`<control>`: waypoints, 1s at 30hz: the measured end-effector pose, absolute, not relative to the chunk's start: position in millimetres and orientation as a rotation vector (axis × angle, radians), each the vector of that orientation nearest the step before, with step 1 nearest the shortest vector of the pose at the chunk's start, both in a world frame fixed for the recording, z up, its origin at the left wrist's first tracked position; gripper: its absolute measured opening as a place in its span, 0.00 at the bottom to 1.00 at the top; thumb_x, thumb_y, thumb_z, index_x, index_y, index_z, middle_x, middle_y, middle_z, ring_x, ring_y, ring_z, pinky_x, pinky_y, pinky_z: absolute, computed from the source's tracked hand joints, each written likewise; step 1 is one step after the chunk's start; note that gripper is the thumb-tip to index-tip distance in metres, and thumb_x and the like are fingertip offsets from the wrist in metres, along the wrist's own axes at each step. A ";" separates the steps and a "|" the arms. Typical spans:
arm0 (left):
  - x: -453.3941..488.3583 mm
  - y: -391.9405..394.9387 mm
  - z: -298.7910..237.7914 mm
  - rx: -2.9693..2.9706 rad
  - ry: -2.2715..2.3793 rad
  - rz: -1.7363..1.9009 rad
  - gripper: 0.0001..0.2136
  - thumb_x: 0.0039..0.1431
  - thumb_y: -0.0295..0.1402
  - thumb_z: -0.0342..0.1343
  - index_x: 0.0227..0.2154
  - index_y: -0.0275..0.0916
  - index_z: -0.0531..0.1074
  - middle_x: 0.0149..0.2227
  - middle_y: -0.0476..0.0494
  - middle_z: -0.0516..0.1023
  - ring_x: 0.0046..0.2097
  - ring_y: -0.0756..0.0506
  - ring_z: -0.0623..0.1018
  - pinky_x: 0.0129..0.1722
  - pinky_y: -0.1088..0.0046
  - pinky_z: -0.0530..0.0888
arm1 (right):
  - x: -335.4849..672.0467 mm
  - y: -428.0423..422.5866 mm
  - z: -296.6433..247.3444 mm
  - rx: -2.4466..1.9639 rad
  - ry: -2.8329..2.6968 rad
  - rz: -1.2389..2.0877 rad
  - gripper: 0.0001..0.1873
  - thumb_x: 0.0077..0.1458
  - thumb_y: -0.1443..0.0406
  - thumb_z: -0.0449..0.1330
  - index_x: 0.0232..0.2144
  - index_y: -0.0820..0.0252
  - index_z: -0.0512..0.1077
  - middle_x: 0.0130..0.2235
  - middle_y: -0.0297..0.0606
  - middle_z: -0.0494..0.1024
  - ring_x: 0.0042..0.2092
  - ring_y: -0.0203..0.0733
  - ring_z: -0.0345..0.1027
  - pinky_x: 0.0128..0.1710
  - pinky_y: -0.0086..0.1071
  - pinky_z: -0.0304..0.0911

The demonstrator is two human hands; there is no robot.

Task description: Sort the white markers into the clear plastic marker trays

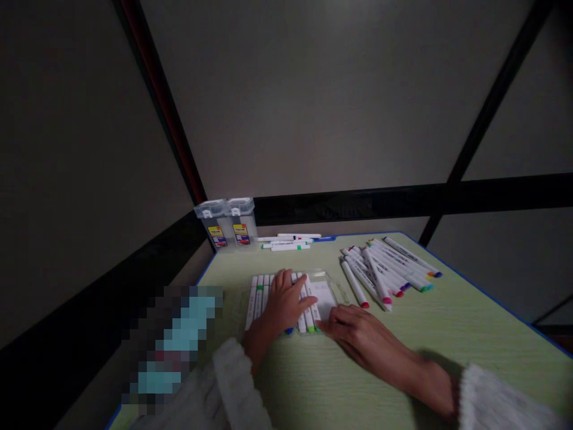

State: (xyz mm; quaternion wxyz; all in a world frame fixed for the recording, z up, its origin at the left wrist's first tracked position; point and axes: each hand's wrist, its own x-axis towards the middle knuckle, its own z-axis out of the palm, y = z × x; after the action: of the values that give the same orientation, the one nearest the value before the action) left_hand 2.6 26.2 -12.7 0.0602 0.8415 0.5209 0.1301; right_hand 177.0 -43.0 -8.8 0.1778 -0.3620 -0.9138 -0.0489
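A row of white markers with coloured caps (pixel 262 297) lies side by side in a flat clear case (pixel 329 292) on the green table (pixel 447 334). My left hand (pixel 282 304) rests flat on top of these markers, fingers stretched out. Just to the right, my right hand (pixel 353 334) lies low on the table with its fingertips at the case's near edge. Whether its fingers pinch anything is hidden.
A loose pile of white markers (pixel 389 269) lies at the right. Several more markers (pixel 289 242) lie at the far edge beside two upright clear boxes (pixel 228 224). Dark frame bars and a grey wall stand behind the table. A blurred patch sits at the left.
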 end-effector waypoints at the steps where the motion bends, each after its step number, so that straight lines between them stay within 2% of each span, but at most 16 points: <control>1: 2.2 26.5 -13.3 2.563 1.580 0.394 0.26 0.53 0.47 0.47 0.53 0.40 0.60 0.54 0.37 0.57 0.57 0.38 0.55 0.56 0.61 0.54 | 177.2 -42.8 -9.1 -1.022 -2.585 -0.142 0.10 0.59 0.70 0.48 0.34 0.60 0.70 0.30 0.37 0.69 0.32 0.38 0.63 0.32 0.31 0.54; 8: -1.6 31.0 -15.4 2.590 1.604 0.361 0.27 0.53 0.48 0.46 0.54 0.40 0.59 0.54 0.36 0.57 0.57 0.37 0.54 0.56 0.61 0.53 | 177.5 -41.4 -11.6 -1.064 -2.604 -0.098 0.09 0.58 0.71 0.49 0.38 0.60 0.68 0.32 0.37 0.69 0.34 0.39 0.62 0.33 0.31 0.55; 18: -11.1 46.3 -20.0 2.629 1.634 0.379 0.27 0.54 0.49 0.44 0.53 0.40 0.58 0.53 0.37 0.58 0.57 0.39 0.56 0.55 0.61 0.54 | 177.8 -43.2 -6.7 -1.131 -2.559 -0.006 0.16 0.56 0.74 0.49 0.47 0.63 0.64 0.37 0.41 0.69 0.40 0.43 0.61 0.40 0.37 0.58; 24: -14.8 54.6 -21.4 2.647 1.689 0.410 0.25 0.56 0.46 0.43 0.52 0.37 0.59 0.53 0.35 0.60 0.56 0.39 0.58 0.55 0.60 0.54 | 177.8 -41.0 -11.8 -1.130 -2.525 0.037 0.18 0.56 0.73 0.48 0.49 0.63 0.62 0.41 0.44 0.68 0.43 0.43 0.61 0.44 0.37 0.58; 30: -14.1 69.5 -20.5 2.572 1.791 0.488 0.24 0.57 0.44 0.42 0.52 0.35 0.59 0.53 0.35 0.61 0.56 0.40 0.58 0.54 0.64 0.55 | 176.9 -41.3 -10.7 -1.170 -2.556 0.056 0.19 0.56 0.73 0.48 0.50 0.63 0.61 0.42 0.45 0.68 0.43 0.44 0.61 0.44 0.38 0.58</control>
State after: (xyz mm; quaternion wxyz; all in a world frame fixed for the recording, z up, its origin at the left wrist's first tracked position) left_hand -14.1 69.5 -20.5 -0.0149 0.8108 0.5645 0.1539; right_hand 176.9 -41.3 -10.7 0.1643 -0.4103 -0.8968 0.0195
